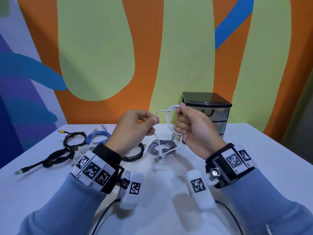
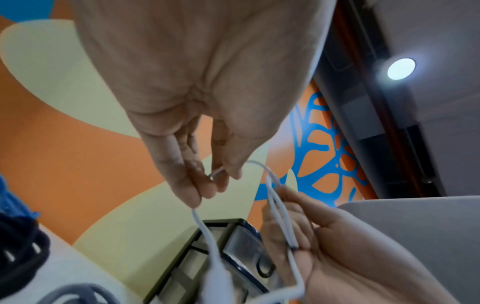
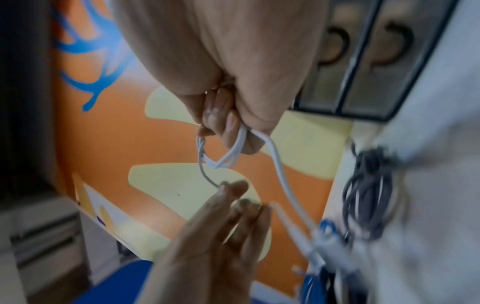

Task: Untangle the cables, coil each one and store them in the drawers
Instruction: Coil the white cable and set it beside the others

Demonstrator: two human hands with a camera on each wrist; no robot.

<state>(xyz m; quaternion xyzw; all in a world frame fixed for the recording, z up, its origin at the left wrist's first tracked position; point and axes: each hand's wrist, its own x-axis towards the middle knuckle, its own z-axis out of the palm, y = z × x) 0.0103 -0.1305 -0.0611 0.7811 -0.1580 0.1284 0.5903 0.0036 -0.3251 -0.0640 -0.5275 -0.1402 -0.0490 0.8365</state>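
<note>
A thin white cable (image 1: 168, 121) is held up above the table between both hands. My right hand (image 1: 188, 126) grips several looped strands of it in a fist; the loops (image 3: 221, 158) stick out past the fingers. My left hand (image 1: 135, 126) pinches a free strand of the same white cable (image 2: 207, 228) between thumb and forefinger, a short way left of the right fist. One end hangs down to the table. The small drawer unit (image 1: 215, 114) with a black top stands right behind the right hand; its drawers look shut.
On the white table (image 1: 254, 158) lie a coiled grey cable (image 1: 162, 146), a blue cable coil (image 1: 97, 137), a black coil with a yellow plug (image 1: 73, 139), a long black cable (image 1: 50, 158) and another black coil (image 1: 135, 153) under the left wrist.
</note>
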